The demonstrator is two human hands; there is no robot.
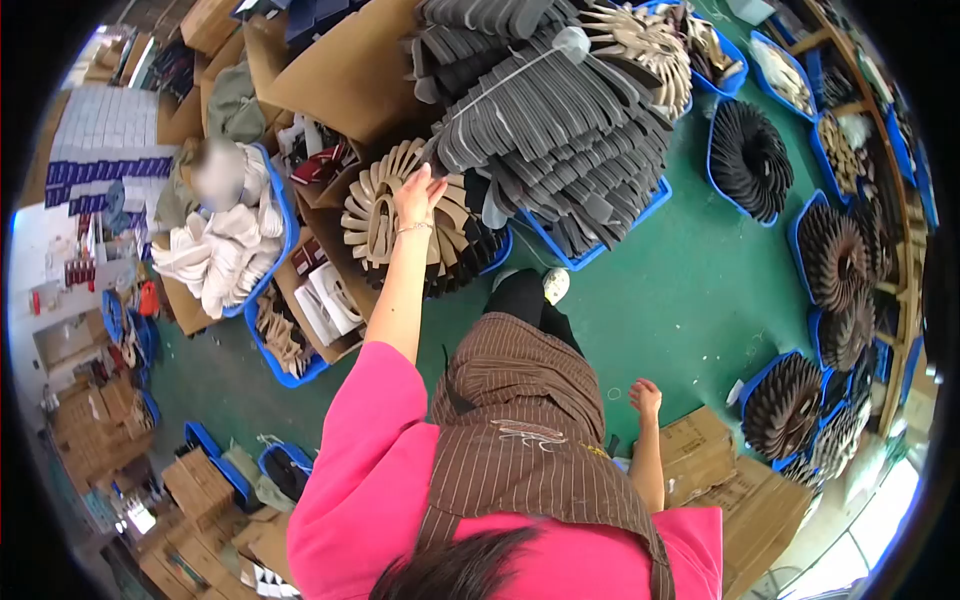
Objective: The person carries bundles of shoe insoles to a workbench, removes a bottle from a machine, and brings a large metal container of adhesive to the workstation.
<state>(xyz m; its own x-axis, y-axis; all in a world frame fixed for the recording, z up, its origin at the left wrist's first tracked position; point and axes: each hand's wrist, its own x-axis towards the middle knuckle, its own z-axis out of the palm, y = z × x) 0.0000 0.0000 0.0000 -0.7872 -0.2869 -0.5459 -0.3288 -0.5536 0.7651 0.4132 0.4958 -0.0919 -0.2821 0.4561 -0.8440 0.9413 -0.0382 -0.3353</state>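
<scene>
My left hand [418, 203] reaches forward over a ring of tan, sole-shaped pieces [378, 232], fingers extended and apart. Its fingertips come close to the left edge of a tall stack of dark grey sole-shaped pieces [550, 120]; whether they touch it I cannot tell. No held piece shows in this hand. The grey stack rises from a blue basket [610, 243], and a pale strap crosses its top. My right hand [646, 397] hangs at my side over the green floor, its fingers loosely bent and nothing visible in them.
An open cardboard box [350, 75] stands behind the tan pieces. Left of them, a blue basket [283, 215] holds white pieces. Along the right lie blue baskets with black pieces [750, 160] and brown pieces [833, 258]. Cardboard boxes [690, 455] sit beside my right arm.
</scene>
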